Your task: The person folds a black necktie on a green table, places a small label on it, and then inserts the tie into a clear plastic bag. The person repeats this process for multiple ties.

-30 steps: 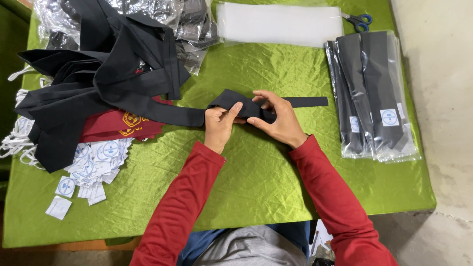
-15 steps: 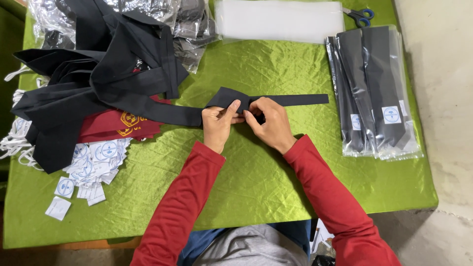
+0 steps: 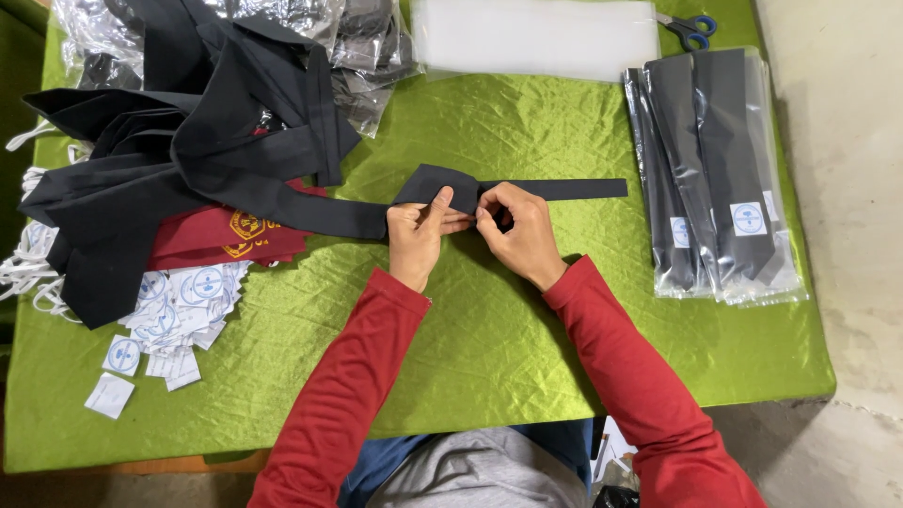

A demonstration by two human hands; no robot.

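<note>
A black necktie (image 3: 564,188) lies across the middle of the green-covered table (image 3: 489,348), its narrow end pointing right and its wide part running left into the pile. My left hand (image 3: 419,235) pinches the folded knot part of the tie. My right hand (image 3: 517,230) grips the same fold from the right, fingers curled on the fabric. Both hands touch each other at the fold.
A heap of black ties (image 3: 188,160) covers the left, over a dark red cloth (image 3: 226,240). Small white labels (image 3: 169,310) lie at the left front. Bagged ties (image 3: 715,169) are stacked at the right. Clear bags (image 3: 536,38) and blue-handled scissors (image 3: 687,28) lie at the back.
My hands have closed in on each other at the fold of the tie, and the right hand has shifted slightly left. The tie's narrow end stays flat on the table.
</note>
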